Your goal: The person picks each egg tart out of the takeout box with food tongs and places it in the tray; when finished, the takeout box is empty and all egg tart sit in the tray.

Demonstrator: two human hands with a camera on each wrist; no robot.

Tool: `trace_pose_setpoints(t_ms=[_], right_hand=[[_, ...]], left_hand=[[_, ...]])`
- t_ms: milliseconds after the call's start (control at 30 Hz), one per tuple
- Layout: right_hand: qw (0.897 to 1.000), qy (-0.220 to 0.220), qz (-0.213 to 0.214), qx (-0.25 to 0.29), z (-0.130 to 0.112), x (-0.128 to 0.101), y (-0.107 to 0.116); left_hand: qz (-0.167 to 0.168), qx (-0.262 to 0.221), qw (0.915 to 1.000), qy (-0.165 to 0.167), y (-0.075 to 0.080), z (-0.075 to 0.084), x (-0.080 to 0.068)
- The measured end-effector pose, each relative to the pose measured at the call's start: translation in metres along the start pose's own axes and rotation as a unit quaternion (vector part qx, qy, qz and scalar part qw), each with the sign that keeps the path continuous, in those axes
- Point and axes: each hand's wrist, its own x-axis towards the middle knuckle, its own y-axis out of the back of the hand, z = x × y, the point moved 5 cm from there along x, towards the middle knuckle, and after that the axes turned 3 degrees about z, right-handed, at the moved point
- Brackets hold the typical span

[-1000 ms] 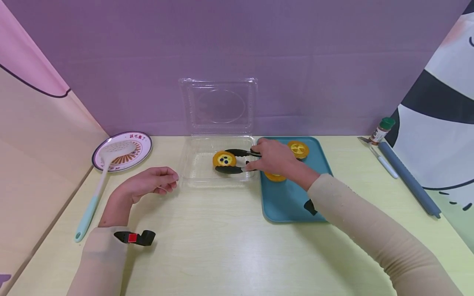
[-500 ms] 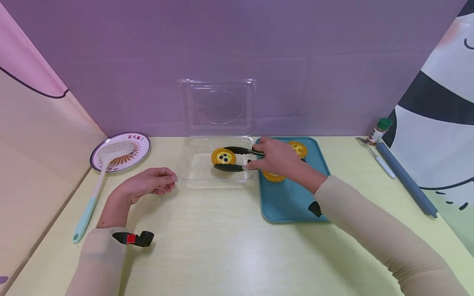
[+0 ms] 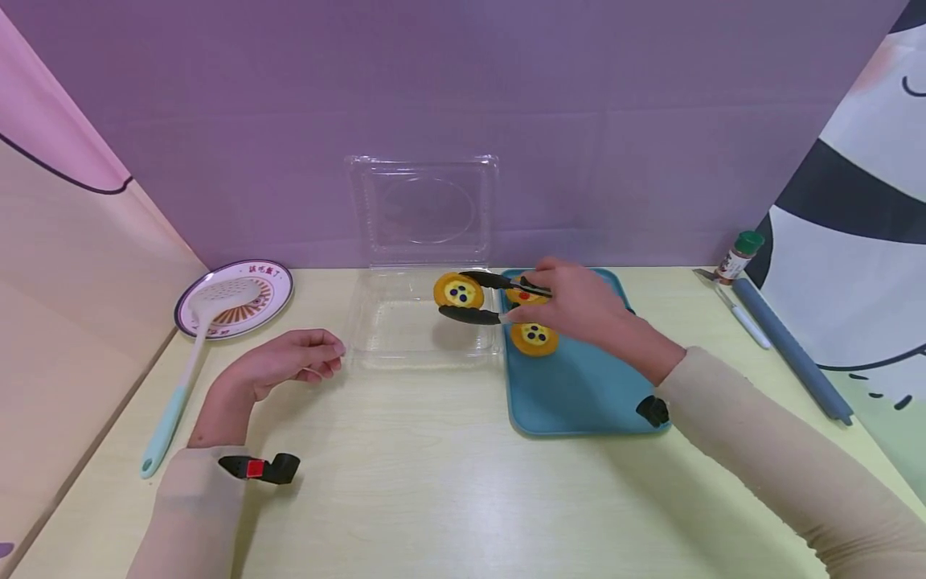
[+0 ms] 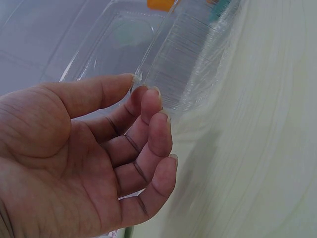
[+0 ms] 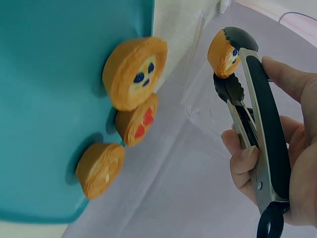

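My right hand (image 3: 579,301) grips black-tipped tongs (image 3: 473,315). Between the tong tips sits an egg tart (image 3: 459,291) with blue dots, raised over the clear plastic clamshell box (image 3: 391,322), whose lid (image 3: 432,211) stands upright behind. The right wrist view shows the tart (image 5: 221,53) in the tongs. On the blue tray (image 3: 571,402) lie a blue-dotted tart (image 3: 535,339), a red-dotted tart (image 5: 138,121) and a pale-topped tart (image 5: 100,170), this last hidden by my hand in the head view. My left hand (image 3: 289,359) is loosely curled beside the box's near left corner, holding nothing visible.
At the left, a white slotted turner (image 3: 226,296) with a pale green handle leans on a patterned plate (image 3: 278,310). Along the right lie a small knife with a white handle (image 3: 752,326), a grey-blue rod (image 3: 792,350) and a green-capped jar (image 3: 738,259).
My right hand has shifted to the right, and the tongs with the tart have risen and moved rightward. The red-dotted tart has come into view on the tray. My left hand has stayed still.
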Motion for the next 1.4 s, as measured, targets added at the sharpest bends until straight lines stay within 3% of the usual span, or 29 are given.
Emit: trace_pose_setpoints(t_ms=[500, 1100, 1400], right_hand=[[0.999, -0.006, 0.043, -0.006, 0.028, -0.039, 0.039], [0.996, -0.008, 0.068, -0.056, 0.063, -0.075, 0.046], [0.996, -0.013, 0.078, -0.052, 0.081, -0.089, 0.043]], left_hand=[[-0.002, -0.004, 1.0, -0.005, 0.0, -0.001, -0.002], [-0.005, -0.008, 0.9999, -0.008, -0.002, 0.0, -0.001], [-0.004, -0.006, 0.9999, -0.009, -0.002, 0.0, -0.002]])
